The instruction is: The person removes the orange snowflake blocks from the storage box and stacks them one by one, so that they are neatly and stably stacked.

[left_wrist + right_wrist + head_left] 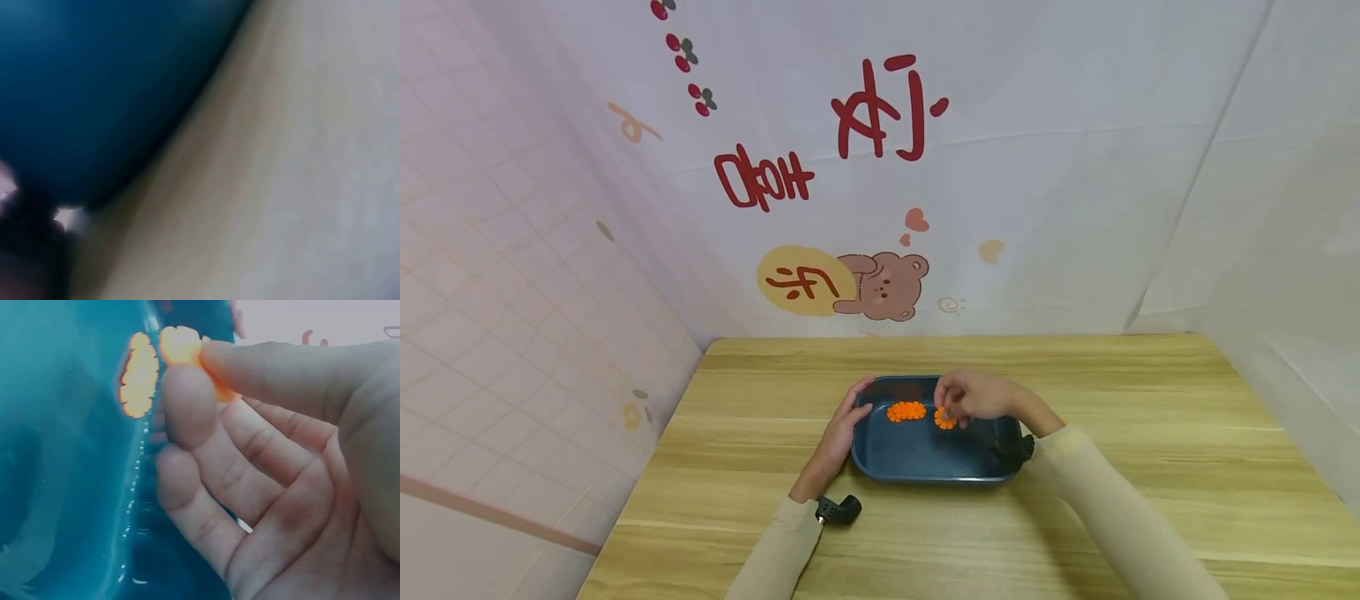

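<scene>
A dark blue rectangular baking dish [936, 454] lies on the table. At its left end, my left hand [842, 429] holds the rim, the thumb lying over the edge and the fingers along the outside. My right hand [973, 396] is over the dish's right half and pinches an orange flower-shaped carrot slice [944, 419] between thumb and fingertips; in the right wrist view, fingers partly cover this slice [180, 345]. To its left, a short overlapping row of similar carrot slices [906, 411] lies in the dish. The left wrist view has only the dish's blurred outer wall [106, 94].
The light wood table [760, 400] extends around the dish on all sides. A white wall cloth [1037, 167] with red characters and a printed bear hangs behind it. Black wrist mounts [841, 509] stick out from both forearms, the left one low over the table.
</scene>
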`<action>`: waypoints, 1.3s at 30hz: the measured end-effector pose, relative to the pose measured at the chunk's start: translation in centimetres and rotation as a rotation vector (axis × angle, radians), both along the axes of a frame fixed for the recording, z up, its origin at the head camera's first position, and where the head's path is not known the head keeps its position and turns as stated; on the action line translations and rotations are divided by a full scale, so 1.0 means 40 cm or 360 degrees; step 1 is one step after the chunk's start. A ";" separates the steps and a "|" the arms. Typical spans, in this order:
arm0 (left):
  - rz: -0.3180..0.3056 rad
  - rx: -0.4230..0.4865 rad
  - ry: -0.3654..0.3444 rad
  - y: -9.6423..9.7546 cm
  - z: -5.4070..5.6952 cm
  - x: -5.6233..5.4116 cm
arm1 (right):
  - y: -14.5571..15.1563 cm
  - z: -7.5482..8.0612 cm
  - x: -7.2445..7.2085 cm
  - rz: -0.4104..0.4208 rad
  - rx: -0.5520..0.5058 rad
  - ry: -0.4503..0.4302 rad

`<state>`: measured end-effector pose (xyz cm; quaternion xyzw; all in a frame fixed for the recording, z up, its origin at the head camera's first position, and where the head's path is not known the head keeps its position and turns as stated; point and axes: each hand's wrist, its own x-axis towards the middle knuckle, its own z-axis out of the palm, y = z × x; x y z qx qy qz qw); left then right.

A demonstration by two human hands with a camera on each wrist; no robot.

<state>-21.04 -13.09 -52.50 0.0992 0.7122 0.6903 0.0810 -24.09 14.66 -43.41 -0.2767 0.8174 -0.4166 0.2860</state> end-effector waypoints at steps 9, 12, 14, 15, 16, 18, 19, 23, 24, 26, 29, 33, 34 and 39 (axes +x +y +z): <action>-0.0002 0.0005 -0.0003 0.001 0.003 0.001 | 0.032 0.021 0.021 -0.0046 -0.0123 0.0125; -0.0003 0.0009 0.0009 0.002 0.002 0.000 | 0.050 0.022 0.029 -0.0075 -0.0181 0.0126; -0.0010 0.0018 0.0011 0.002 0.001 -0.001 | 0.064 0.019 0.034 -0.0094 -0.0230 0.0108; -0.0010 0.0021 0.0006 0.003 0.000 -0.001 | 0.072 0.017 0.037 -0.0107 -0.0249 0.0090; -0.0012 0.0026 0.0001 0.002 -0.001 -0.002 | 0.079 0.015 0.040 -0.0116 -0.0270 0.0074; -0.0015 0.0034 -0.0003 0.002 -0.002 -0.002 | 0.095 0.014 0.046 -0.0129 -0.0304 0.0046; -0.0019 0.0038 0.0001 0.001 -0.002 -0.003 | 0.102 0.014 0.049 -0.0137 -0.0321 0.0030; -0.0021 0.0057 0.0005 0.000 -0.002 -0.004 | 0.132 0.015 0.061 -0.0182 -0.0368 0.0001; -0.0021 0.0061 0.0006 0.000 -0.002 -0.004 | 0.138 0.015 0.064 -0.0198 -0.0379 -0.0009; -0.0023 0.0060 0.0008 0.000 -0.002 -0.004 | 0.151 0.015 0.069 -0.0222 -0.0385 -0.0008; -0.0023 0.0051 0.0011 -0.001 -0.004 -0.004 | 0.168 0.016 0.077 -0.0248 -0.0356 0.0011; -0.0019 0.0037 0.0010 0.000 -0.004 -0.004 | 0.189 0.011 0.084 -0.0271 -0.0287 0.0057; -0.0014 0.0033 0.0008 0.000 -0.004 -0.004 | 0.195 0.009 0.086 -0.0277 -0.0287 0.0050; -0.0016 0.0033 0.0009 0.001 -0.002 -0.005 | 0.227 0.005 0.100 -0.0293 -0.0265 0.0135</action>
